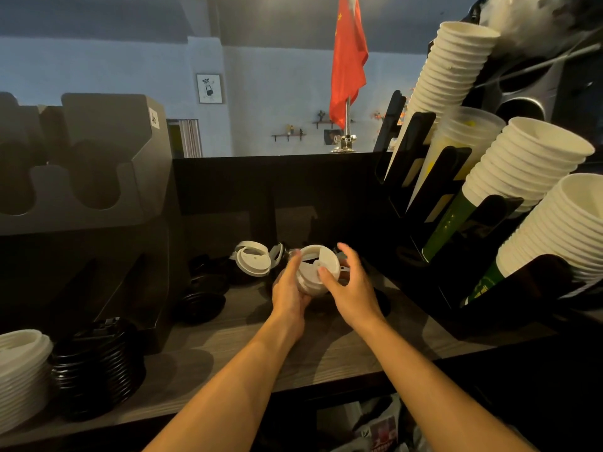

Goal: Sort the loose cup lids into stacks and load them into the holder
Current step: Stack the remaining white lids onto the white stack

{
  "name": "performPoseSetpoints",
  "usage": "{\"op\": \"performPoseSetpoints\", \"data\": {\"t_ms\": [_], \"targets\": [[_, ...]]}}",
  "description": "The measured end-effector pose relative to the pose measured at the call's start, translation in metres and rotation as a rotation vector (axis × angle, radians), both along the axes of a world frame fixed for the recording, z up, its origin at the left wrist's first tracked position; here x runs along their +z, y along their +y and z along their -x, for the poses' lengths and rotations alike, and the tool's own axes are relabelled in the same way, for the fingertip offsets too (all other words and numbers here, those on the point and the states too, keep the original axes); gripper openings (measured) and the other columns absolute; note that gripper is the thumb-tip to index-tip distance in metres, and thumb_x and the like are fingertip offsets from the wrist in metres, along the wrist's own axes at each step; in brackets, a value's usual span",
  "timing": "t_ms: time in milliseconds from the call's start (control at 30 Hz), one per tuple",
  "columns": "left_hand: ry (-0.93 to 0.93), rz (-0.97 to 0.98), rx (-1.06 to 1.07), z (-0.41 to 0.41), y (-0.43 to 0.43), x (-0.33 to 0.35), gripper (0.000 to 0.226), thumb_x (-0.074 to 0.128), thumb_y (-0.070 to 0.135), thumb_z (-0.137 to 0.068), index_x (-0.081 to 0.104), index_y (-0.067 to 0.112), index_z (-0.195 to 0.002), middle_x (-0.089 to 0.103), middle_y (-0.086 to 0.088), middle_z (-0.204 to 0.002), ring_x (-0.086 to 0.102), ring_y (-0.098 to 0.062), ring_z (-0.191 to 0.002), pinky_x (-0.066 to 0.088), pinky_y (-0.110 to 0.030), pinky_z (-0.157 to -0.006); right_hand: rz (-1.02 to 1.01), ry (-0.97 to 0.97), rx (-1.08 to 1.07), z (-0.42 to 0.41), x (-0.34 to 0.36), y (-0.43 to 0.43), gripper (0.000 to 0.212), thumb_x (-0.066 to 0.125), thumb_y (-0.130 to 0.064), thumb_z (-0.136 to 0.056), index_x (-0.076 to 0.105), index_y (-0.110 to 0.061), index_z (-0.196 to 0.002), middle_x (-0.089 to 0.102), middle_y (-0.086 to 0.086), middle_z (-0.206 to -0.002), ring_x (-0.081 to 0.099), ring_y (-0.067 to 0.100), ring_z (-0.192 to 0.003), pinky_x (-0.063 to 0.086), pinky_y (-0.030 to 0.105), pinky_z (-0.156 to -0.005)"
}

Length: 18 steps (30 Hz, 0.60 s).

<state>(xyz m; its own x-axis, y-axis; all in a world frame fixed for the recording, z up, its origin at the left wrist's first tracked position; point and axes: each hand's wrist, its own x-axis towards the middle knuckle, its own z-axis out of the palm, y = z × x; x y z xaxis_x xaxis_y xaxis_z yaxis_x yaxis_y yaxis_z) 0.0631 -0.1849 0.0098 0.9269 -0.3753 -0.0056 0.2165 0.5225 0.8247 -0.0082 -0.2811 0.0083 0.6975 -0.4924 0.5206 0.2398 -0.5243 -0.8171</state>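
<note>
While the left hand [290, 290] grips the held stack of white lids [315, 272] by its left edge, fingers curled round the rim, the right hand [354, 287] lays its thumb on the top lid; its fingers curve loosely behind the far rim, and whether they clamp the lid cannot be told.

Item: held stack. Thin moulded plastic, round, matte white, raised sip spout and hinged flap; tilted toward the camera, just above the counter [228, 340].

Item: counter. Grey-brown wood grain, flat, directly beneath the held stack.

Item: loose white lids [253, 258]. Same pattern, overlapping, just left of the held stack.

Item: black lids [202, 301]. Glossy, ribbed, in low piles, further left of the held stack.

Item: black lid stack [94, 363] and white lid stack [19, 370]. Tall, tightly nested, lying on their sides, far left of the held stack and nearer the camera.

Item: holder [98, 164]. Grey sheet body with deep U-shaped front cut-outs, up and left of the held stack; bays too dark to read the contents.

Item: cup rack [421, 190]. Black slotted panels, right of the held stack, carrying slanted columns of white paper cups [528, 164] with rolled rims and one column of clear plastic cups [470, 135].
</note>
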Motion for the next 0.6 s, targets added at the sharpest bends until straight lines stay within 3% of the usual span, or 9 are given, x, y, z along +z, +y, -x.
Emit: {"op": "performPoseSetpoints", "data": {"t_ms": [100, 300, 400, 433, 533, 600], "targets": [[0.05, 0.071, -0.059, 0.0022, 0.0037, 0.0036, 0.037, 0.045, 0.039, -0.106, 0.066, 0.013, -0.122, 0.075, -0.014, -0.112, 0.07, -0.029, -0.107, 0.057, -0.039, -0.084, 0.022, -0.014, -0.014, -0.0003, -0.0008, -0.0005, 0.048, 0.064, -0.036, -0.095, 0.049, -0.026, -0.139, 0.051, -0.008, -0.129, 0.048, 0.004, -0.115, 0.042, 0.007, -0.078], [0.081, 0.095, -0.155, 0.0009, 0.0064, 0.0029, 0.037, 0.034, 0.022, -0.108, 0.059, 0.011, -0.133, 0.076, -0.014, -0.11, 0.067, -0.031, -0.11, 0.053, -0.042, -0.088, -0.01, -0.041, -0.197, 0.0003, -0.0002, -0.0035, 0.02, 0.06, -0.037, -0.098, 0.053, -0.02, -0.107, 0.057, -0.006, -0.101, 0.058, 0.005, -0.089, 0.04, 0.007, -0.055], [0.067, 0.062, -0.183, 0.0009, 0.0051, 0.0034, 0.04, 0.033, 0.02, -0.108, 0.054, 0.009, -0.139, 0.07, -0.018, -0.124, 0.064, -0.032, -0.116, 0.052, -0.042, -0.089, -0.009, -0.07, -0.254, 0.0006, -0.0007, -0.0042, 0.021, 0.058, -0.037, -0.099, 0.052, -0.02, -0.11, 0.056, -0.009, -0.099, 0.061, 0.008, -0.092, 0.039, 0.01, -0.058], [0.051, 0.041, -0.189, 0.0009, 0.0048, 0.0034, 0.04, 0.033, 0.02, -0.107, 0.055, 0.007, -0.138, 0.069, -0.019, -0.125, 0.064, -0.033, -0.116, 0.052, -0.042, -0.09, 0.016, -0.092, -0.24, 0.0006, -0.0006, -0.0041, 0.028, 0.059, -0.039, -0.098, 0.051, -0.022, -0.119, 0.055, -0.011, -0.106, 0.06, 0.01, -0.1, 0.041, 0.011, -0.064], [0.013, 0.0, -0.216, 0.0019, 0.0057, 0.0039, 0.042, 0.035, 0.024, -0.106, 0.063, 0.004, -0.129, 0.072, -0.018, -0.119, 0.064, -0.033, -0.115, 0.05, -0.042, -0.096, 0.155, 0.02, -0.133, -0.0007, -0.0041, -0.0041, 0.078, 0.069, -0.058, -0.083, 0.034, -0.03, -0.148, 0.043, -0.012, -0.136, 0.045, 0.006, -0.122, 0.047, 0.026, -0.09], [0.0, 0.002, -0.236, 0.0028, 0.0072, 0.0058, 0.044, 0.038, 0.03, -0.105, 0.067, 0.003, -0.125, 0.073, -0.018, -0.118, 0.066, -0.032, -0.113, 0.05, -0.042, -0.098, 0.188, 0.118, -0.101, -0.0004, -0.0044, -0.0027, 0.099, 0.076, -0.058, -0.077, 0.023, -0.028, -0.155, 0.034, -0.01, -0.15, 0.038, 0.01, -0.133, 0.045, 0.032, -0.101]]}}
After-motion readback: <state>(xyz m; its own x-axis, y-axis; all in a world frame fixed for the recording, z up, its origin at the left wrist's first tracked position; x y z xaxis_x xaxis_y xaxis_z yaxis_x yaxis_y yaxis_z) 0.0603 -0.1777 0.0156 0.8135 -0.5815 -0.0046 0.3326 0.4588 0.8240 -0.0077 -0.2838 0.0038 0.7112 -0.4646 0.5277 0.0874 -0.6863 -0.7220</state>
